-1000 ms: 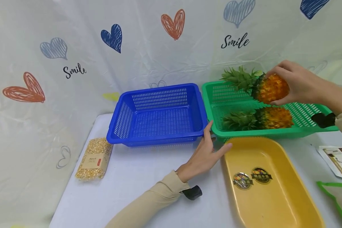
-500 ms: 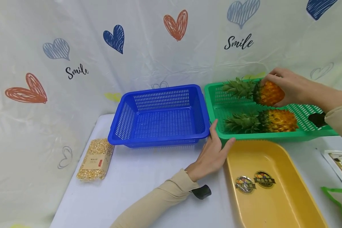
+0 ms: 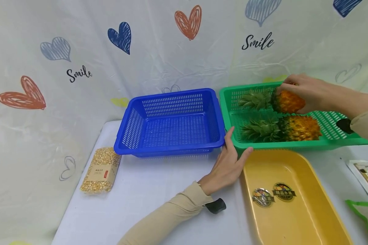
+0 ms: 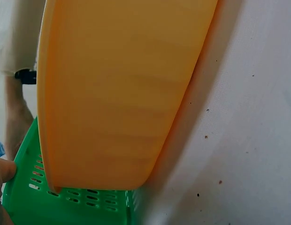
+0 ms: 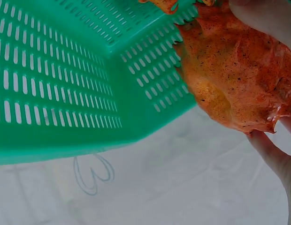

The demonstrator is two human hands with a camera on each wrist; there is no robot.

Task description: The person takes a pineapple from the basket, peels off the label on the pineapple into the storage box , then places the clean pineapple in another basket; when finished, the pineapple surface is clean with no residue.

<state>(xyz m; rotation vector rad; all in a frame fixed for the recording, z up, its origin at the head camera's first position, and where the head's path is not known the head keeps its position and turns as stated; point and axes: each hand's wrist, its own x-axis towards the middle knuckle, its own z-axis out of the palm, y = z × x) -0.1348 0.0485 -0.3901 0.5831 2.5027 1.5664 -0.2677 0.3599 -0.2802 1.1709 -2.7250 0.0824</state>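
Observation:
My right hand [image 3: 312, 90] grips an orange-bodied pineapple [image 3: 289, 101] by its body, its green leaves pointing left, low inside the back of the green basket [image 3: 282, 146]. In the right wrist view, fingers and thumb lie around the spiky pineapple [image 5: 234, 75], next to the slotted green basket wall [image 5: 122, 124]. A second pineapple [image 3: 300, 128] lies along the front of that basket. My left hand [image 3: 227, 166], thumb and index finger spread, touches the basket's front left corner. The left wrist view shows its thumb [image 4: 4, 169] at the green rim.
A blue slotted basket [image 3: 168, 149] stands left of the green one. A yellow tray [image 3: 288, 221] with two round stickers lies in front. Far left is a bag of corn kernels [image 3: 100, 172]. White packet [image 3: 366, 177] and green-edged bag [image 3: 366, 217] lie at right.
The right hand has lowered the held pineapple from above the green basket into its back part. The left hand has stayed at the corner, shifting only slightly.

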